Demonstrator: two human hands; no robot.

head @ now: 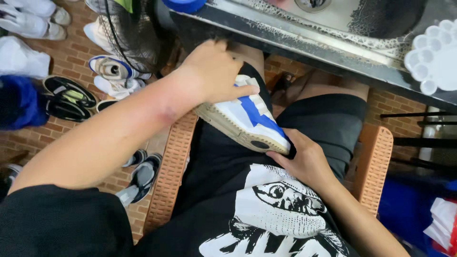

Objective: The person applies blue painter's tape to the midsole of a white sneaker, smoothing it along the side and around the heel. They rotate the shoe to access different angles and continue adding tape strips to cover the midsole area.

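White and blue shoe [247, 119] rests sideways between both hands: left hand [212, 71] grasps its top, right hand [302, 159] its toe.

Your left hand [212, 71] hides the heel of the white-and-blue sneaker [247, 119]; your right hand's [302, 159] fingers vanish beneath its toe, and the palette [433, 57] is cropped.

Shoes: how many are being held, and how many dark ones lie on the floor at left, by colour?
white-and-blue shoe, held by left hand and right hand: 1
black shoes with green insoles: 2
black-and-grey shoes beside the chair: 2
Total: 5
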